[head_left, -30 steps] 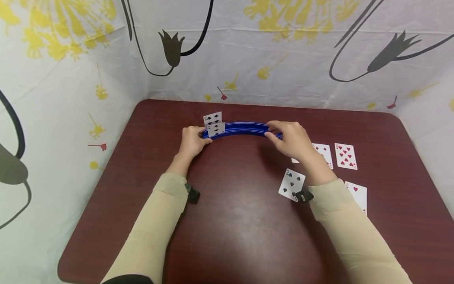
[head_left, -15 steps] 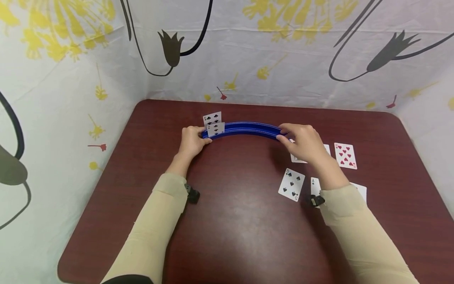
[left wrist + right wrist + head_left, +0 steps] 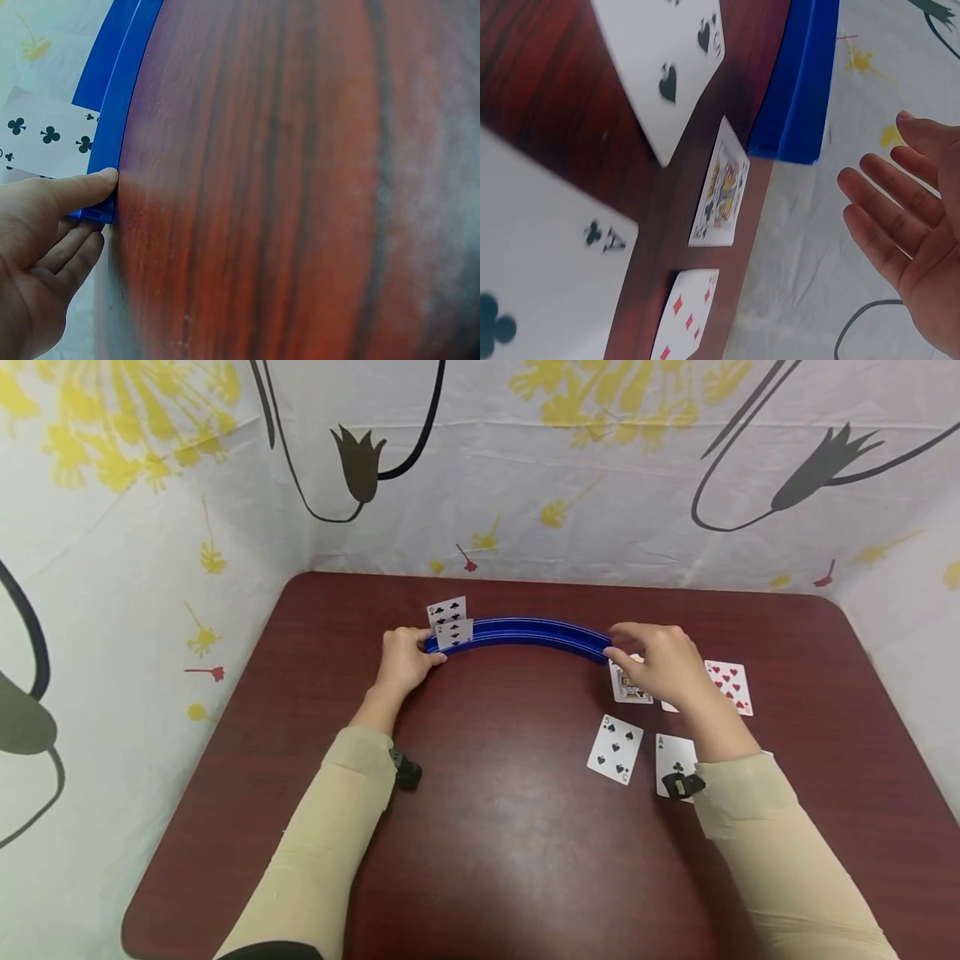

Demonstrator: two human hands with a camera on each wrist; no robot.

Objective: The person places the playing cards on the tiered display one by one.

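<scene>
A curved blue playing card holder (image 3: 532,628) lies across the back of the table. My left hand (image 3: 402,658) grips its left end, the thumb (image 3: 94,187) on the front face and the fingers under and behind. Two club cards (image 3: 453,633) stand in the holder beside that hand, one behind the other. At the right end my right hand (image 3: 660,664) is held with its fingers spread and nothing in them. The right wrist view shows that hand apart from the holder's end (image 3: 787,154). Below this end lies a king of clubs (image 3: 628,687), face up.
Face up on the right side lie a five of spades (image 3: 615,749), an ace of clubs (image 3: 675,756), a diamond card (image 3: 686,315) and a heart card (image 3: 729,681). My right forearm covers part of them. A patterned cloth (image 3: 480,485) hangs behind the dark red table (image 3: 487,827).
My right hand has moved right along the holder and past its right end, uncovering more of the holder and the king of clubs. The left hand keeps its grip in place.
</scene>
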